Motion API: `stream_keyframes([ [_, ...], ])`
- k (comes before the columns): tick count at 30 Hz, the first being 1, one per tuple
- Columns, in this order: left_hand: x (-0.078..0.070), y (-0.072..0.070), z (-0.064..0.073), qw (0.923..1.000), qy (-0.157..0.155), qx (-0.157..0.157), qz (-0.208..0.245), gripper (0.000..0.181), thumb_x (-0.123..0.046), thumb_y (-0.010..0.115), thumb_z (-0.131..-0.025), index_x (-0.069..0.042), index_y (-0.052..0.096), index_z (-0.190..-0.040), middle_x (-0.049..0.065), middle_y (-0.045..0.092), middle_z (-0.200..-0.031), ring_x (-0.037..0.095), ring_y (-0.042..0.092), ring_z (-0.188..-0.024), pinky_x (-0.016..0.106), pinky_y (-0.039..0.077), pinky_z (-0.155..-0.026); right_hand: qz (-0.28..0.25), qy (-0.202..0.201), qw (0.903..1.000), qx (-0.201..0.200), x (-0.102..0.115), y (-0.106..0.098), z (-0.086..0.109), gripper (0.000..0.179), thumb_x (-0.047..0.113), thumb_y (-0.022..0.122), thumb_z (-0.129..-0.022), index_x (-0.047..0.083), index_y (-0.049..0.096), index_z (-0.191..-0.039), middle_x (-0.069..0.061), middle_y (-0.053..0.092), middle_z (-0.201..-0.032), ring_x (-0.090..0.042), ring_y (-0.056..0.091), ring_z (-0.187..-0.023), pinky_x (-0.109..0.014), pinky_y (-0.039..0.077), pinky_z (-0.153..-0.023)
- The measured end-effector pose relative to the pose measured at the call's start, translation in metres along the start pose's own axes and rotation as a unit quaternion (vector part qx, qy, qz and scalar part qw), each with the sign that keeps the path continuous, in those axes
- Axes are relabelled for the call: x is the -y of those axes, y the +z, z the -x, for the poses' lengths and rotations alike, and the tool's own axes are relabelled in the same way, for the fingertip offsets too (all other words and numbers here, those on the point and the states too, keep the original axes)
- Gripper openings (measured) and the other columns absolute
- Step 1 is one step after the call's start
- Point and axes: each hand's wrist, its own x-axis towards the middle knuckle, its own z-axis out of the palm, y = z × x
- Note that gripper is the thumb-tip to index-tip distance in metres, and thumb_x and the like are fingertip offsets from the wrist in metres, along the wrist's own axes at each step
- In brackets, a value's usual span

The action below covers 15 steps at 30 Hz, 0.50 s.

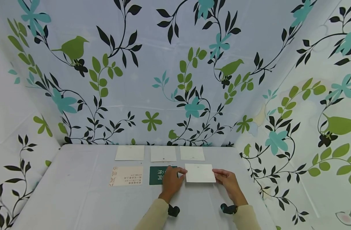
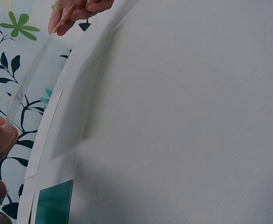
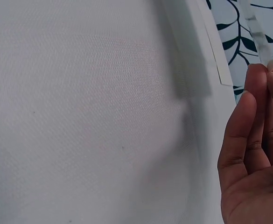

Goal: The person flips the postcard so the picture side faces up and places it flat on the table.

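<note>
A white card (image 1: 199, 174) with a faint small mark near its top edge is held between both hands. My left hand (image 1: 172, 181) pinches its left edge between thumb and finger, while my right hand (image 1: 228, 182) pinches the right edge. Both wrist views show the card nearly edge-on, lifted off the table, its shadow on the cloth below. Beneath and beside my left hand lies a dark green card (image 1: 154, 179) with pale characters, partly covered by that hand. In the right wrist view, thumb and fingertips of the right hand (image 3: 255, 149) meet at the card's edge.
Three white cards, left (image 1: 129, 153), middle (image 1: 163, 154) and right (image 1: 192, 153), form a row along the back of the white table (image 1: 106, 207). A pale pink card (image 1: 126, 176) with brown characters lies left of the green one. Patterned cloth (image 1: 164, 64) hangs behind.
</note>
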Motion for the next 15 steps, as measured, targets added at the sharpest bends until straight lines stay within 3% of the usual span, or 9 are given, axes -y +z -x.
stream_keyframes([
  [3,-0.0005,-0.0010,-0.0013,1.0000,0.006,-0.006,-0.001,0.016,-0.010,0.087,-0.086,-0.022,0.084,-0.097,-0.004,0.080,-0.095,0.028,0.069,-0.110,0.049,0.054,-0.096,0.001,-0.010,0.9999,0.004,0.0007,-0.0006,0.0011,0.026,0.008,0.073,-0.100,0.005,0.076,-0.125,-0.008,0.079,-0.120,-0.017,0.074,-0.096,-0.029,0.060,-0.083],
  [8,-0.0027,-0.0040,-0.0024,1.0000,0.001,-0.004,0.003,0.016,-0.012,0.088,-0.085,-0.024,0.084,-0.095,-0.008,0.077,-0.089,0.020,0.064,-0.094,0.034,0.048,-0.080,0.004,-0.023,0.9997,0.003,0.0030,-0.0005,0.0024,0.026,0.005,0.071,-0.100,0.005,0.076,-0.125,-0.008,0.079,-0.123,-0.016,0.074,-0.098,-0.031,0.060,-0.085],
  [15,-0.0074,-0.0096,-0.0056,0.9998,0.010,-0.016,0.011,0.015,-0.013,0.090,-0.083,-0.025,0.083,-0.091,-0.008,0.076,-0.084,0.011,0.053,-0.081,0.029,0.041,-0.072,0.003,-0.047,0.9989,0.001,0.0057,0.0001,0.0038,0.023,0.003,0.068,-0.101,0.003,0.076,-0.123,-0.007,0.079,-0.121,-0.015,0.074,-0.095,-0.028,0.058,-0.081],
])
